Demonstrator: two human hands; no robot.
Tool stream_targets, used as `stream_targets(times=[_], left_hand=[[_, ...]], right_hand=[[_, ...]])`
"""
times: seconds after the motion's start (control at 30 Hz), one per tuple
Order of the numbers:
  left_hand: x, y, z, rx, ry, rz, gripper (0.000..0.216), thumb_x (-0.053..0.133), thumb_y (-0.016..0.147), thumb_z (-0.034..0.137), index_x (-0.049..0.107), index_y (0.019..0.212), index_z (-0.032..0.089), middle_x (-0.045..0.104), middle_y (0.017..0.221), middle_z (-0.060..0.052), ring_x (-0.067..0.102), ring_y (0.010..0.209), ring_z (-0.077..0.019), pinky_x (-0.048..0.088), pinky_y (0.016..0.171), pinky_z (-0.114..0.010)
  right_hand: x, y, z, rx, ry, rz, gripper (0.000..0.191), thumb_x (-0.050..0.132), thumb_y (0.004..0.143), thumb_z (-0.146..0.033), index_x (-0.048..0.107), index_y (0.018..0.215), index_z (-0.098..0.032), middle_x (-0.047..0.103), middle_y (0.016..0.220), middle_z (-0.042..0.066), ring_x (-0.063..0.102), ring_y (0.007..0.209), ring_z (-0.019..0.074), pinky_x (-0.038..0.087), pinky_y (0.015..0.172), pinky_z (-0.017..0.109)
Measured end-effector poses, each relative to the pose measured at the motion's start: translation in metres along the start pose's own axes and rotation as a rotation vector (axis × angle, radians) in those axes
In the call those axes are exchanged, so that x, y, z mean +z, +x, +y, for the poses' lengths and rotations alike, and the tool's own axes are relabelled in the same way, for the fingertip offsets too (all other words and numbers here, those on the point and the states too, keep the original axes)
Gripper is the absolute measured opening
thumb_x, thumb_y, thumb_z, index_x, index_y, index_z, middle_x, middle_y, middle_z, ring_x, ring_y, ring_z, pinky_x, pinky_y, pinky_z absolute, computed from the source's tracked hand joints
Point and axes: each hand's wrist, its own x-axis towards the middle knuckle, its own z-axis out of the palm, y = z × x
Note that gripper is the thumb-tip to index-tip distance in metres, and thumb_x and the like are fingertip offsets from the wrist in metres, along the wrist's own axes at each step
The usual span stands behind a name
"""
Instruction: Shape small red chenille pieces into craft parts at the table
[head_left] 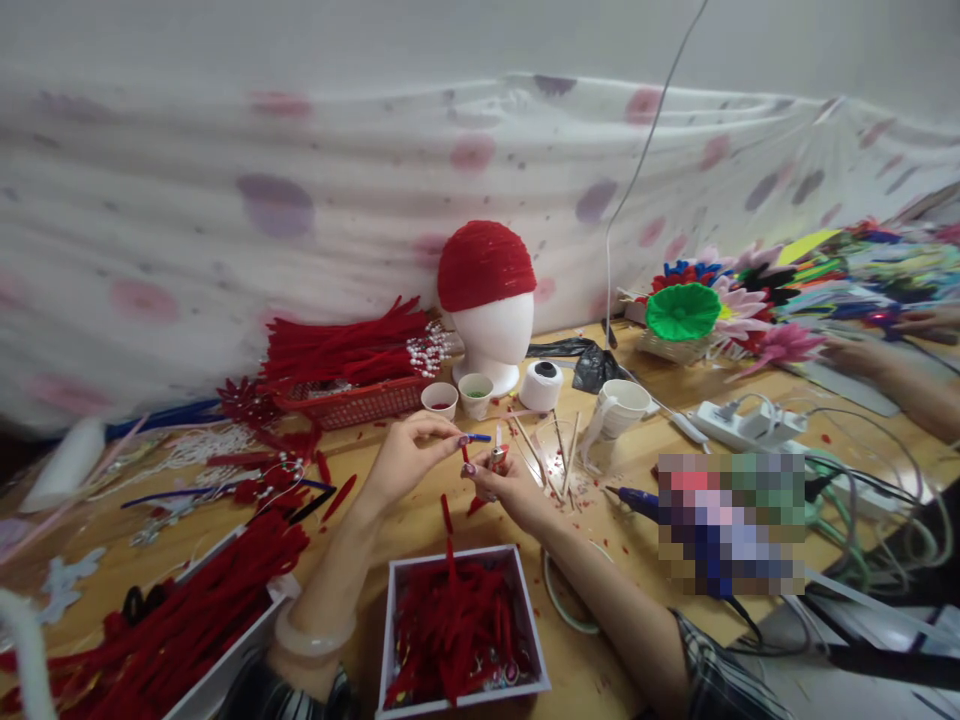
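Your left hand (pixel 411 452) is closed in a pinch, thumb and fingertips gripping a short red strip (pixel 465 454), which stands between your two hands above the table (pixel 420 535); a small blue piece (pixel 478 438) juts out beside those fingertips. Your right hand (pixel 519 492) is curled around a small metal-topped object (pixel 497 458) that looks like a lighter, its thumb tip close to the strip's lower end. Below your hands, nearest you, sits a white box (pixel 534 617) heaped with red fuzzy pieces (pixel 450 620). Just beyond your fingers you have two paper cups (pixel 439 402) side by side, a white spool (pixel 541 387), and thin wooden sticks (pixel 571 452) scattered to the right, near a larger white cup (pixel 625 408). Behind the cups a white mannequin head (pixel 491 335) wears a red cap (pixel 486 268), with a red basket (pixel 360 403) of red stems (pixel 337 345) to its left. Farther right, past a green flower (pixel 682 311), another person's arm (pixel 881 375) reaches in.
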Motion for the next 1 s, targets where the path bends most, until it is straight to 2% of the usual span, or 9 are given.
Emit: stream_targets(times=[0.1,0.2,0.3,0.4,0.5,0.63,1.0], left_hand=[[0.002,-0.001,0.002,0.034,0.016,0.034,0.015,0.068,0.073,0.032,0.071,0.072,0.018,0.070,0.087,-0.007,0.063,0.089,-0.0206,0.048,0.086,-0.032],[0.002,-0.002,0.007,0.079,-0.022,0.155,0.015,0.065,0.077,0.034,0.070,0.077,0.019,0.069,0.091,-0.005,0.063,0.091,-0.0201,0.047,0.085,-0.031],[0.002,-0.006,0.013,0.153,0.069,0.296,0.014,0.066,0.078,0.035,0.070,0.075,0.021,0.067,0.095,-0.004,0.060,0.097,-0.0212,0.042,0.093,-0.034],[0.005,-0.010,0.020,0.167,0.193,0.368,0.014,0.065,0.078,0.036,0.072,0.074,0.024,0.066,0.097,-0.004,0.057,0.103,-0.0231,0.036,0.099,-0.038],[0.007,-0.013,0.024,0.148,0.230,0.375,0.014,0.065,0.079,0.036,0.072,0.075,0.025,0.066,0.100,-0.003,0.056,0.106,-0.0240,0.034,0.101,-0.040],[0.009,-0.013,0.023,0.133,0.255,0.360,0.014,0.065,0.079,0.036,0.072,0.075,0.025,0.066,0.101,-0.003,0.056,0.106,-0.0238,0.034,0.102,-0.039],[0.013,-0.012,0.019,0.153,0.229,0.322,0.011,0.067,0.079,0.033,0.072,0.075,0.024,0.066,0.099,-0.003,0.057,0.103,-0.0229,0.033,0.101,-0.041]], right_hand=[[0.002,-0.001,-0.004,0.041,0.065,-0.007,0.042,0.074,0.066,-0.055,0.060,0.072,-0.016,0.037,0.048,-0.008,0.029,0.042,0.0058,0.022,0.044,0.022],[0.002,-0.001,-0.006,0.123,0.166,-0.039,0.056,0.054,0.071,-0.072,0.053,0.059,-0.017,0.034,0.045,-0.007,0.025,0.038,0.0061,0.018,0.041,0.023],[0.002,0.000,-0.004,0.128,0.147,-0.039,0.057,0.045,0.074,-0.070,0.040,0.047,-0.020,0.029,0.040,-0.006,0.023,0.035,0.0065,0.014,0.040,0.024],[0.002,0.000,-0.001,0.157,0.122,-0.025,0.053,0.046,0.075,-0.064,0.038,0.046,-0.021,0.028,0.040,-0.006,0.022,0.035,0.0064,0.013,0.039,0.024],[0.002,0.000,-0.003,0.175,0.109,0.000,0.050,0.047,0.072,-0.063,0.040,0.047,-0.021,0.029,0.041,-0.007,0.021,0.034,0.0060,0.012,0.038,0.024],[0.005,-0.002,-0.008,0.121,0.065,0.029,0.047,0.047,0.074,-0.059,0.040,0.047,-0.021,0.031,0.042,-0.006,0.024,0.036,0.0065,0.015,0.039,0.024],[0.005,0.000,-0.007,0.103,0.021,0.014,0.045,0.045,0.073,-0.056,0.042,0.048,-0.020,0.034,0.041,-0.005,0.028,0.034,0.0068,0.018,0.038,0.023]])
